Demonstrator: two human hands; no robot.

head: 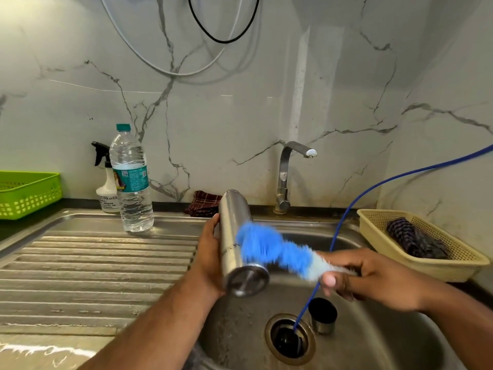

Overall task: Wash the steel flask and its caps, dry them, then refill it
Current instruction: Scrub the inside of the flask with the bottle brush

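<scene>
My left hand (208, 252) grips the steel flask (234, 236) over the sink, its flat base turned toward me and its far end pointing at the wall. My right hand (373, 279) holds a blue bottle brush (269, 247) by its pale handle end. The blurred blue bristles lie against the flask's right side. A steel cap (322, 315) with a dark inside stands in the sink basin (386, 340) beside the drain (289, 339). Something black sits in the drain; I cannot tell what it is.
A blue hose (373, 186) runs from the right wall down into the drain. The tap (286, 174) stands behind the sink. A plastic water bottle (132, 182) and a spray bottle (106, 188) stand on the ribbed drainboard (93, 263). A dark red cloth (204, 204) lies by the wall; a beige basket (378, 225) holds another cloth; a green basket (26, 193) sits left.
</scene>
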